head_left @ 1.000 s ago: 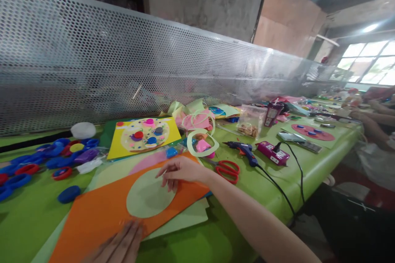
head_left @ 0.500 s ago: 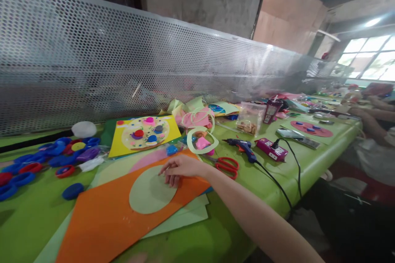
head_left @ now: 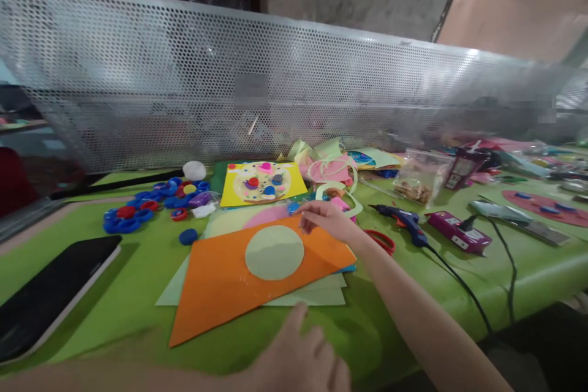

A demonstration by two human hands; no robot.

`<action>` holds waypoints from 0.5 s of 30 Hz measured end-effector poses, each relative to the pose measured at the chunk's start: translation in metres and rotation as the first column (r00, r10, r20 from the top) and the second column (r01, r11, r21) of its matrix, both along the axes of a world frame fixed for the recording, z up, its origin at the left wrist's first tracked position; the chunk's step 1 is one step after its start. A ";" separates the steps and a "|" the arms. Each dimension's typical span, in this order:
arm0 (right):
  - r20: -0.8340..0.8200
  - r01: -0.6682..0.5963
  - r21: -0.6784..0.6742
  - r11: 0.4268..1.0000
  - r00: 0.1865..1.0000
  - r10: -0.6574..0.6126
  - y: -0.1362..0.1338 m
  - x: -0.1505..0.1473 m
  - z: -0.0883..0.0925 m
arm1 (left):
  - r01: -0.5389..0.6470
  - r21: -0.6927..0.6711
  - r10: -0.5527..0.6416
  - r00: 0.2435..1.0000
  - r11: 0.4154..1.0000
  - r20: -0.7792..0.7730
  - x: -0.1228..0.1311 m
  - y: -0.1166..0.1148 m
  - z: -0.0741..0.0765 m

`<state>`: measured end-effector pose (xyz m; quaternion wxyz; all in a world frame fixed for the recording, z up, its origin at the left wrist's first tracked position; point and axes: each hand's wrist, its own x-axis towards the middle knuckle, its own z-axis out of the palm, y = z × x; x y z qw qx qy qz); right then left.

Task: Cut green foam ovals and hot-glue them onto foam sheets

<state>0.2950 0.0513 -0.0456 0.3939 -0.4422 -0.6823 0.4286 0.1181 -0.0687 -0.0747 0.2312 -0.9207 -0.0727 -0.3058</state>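
Note:
An orange sheet (head_left: 220, 282) lies on the green table (head_left: 114, 269) with a pale green paper circle (head_left: 274, 252) on it. Pale green sheets (head_left: 307, 298) show beneath it. My right hand (head_left: 327, 220) is at the sheet's far edge, just beyond the circle, fingers curled down onto the edge. My left hand (head_left: 298, 361) hovers low at the near edge of the table, blurred, fingers loosely apart and holding nothing.
Red scissors (head_left: 382, 241), a blue glue gun (head_left: 404, 220) and a purple power strip (head_left: 454, 234) lie to the right. A yellow card (head_left: 261, 184) with caps, a pile of bottle caps (head_left: 151, 205) and a black tablet (head_left: 50, 294) lie around. A perforated metal screen (head_left: 275, 92) runs behind.
The view swung left and pulled back. My right hand slid off the green circle to the orange sheet's far edge. My left hand left the sheet's near corner and now hovers lower.

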 end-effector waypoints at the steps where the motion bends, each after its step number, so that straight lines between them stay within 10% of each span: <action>1: 0.055 0.034 0.048 0.998 0.998 -0.037 -0.001 0.003 0.002 | -0.125 -0.011 0.124 0.992 0.992 -0.038 -0.013 0.006 -0.002; 4: 0.241 0.093 0.155 0.983 0.962 -0.129 -0.004 0.013 0.003 | -0.366 -0.008 0.363 0.925 0.931 -0.112 -0.040 0.023 -0.006; 8: 0.436 0.008 0.182 0.983 0.896 -0.088 -0.009 0.013 -0.004 | -0.399 0.022 0.399 0.912 0.917 -0.097 -0.054 0.035 -0.007; 15: 0.624 -0.101 0.212 0.972 0.779 -0.055 -0.010 -0.002 -0.007 | -0.012 -0.123 0.006 0.999 0.992 -0.046 -0.058 0.027 -0.007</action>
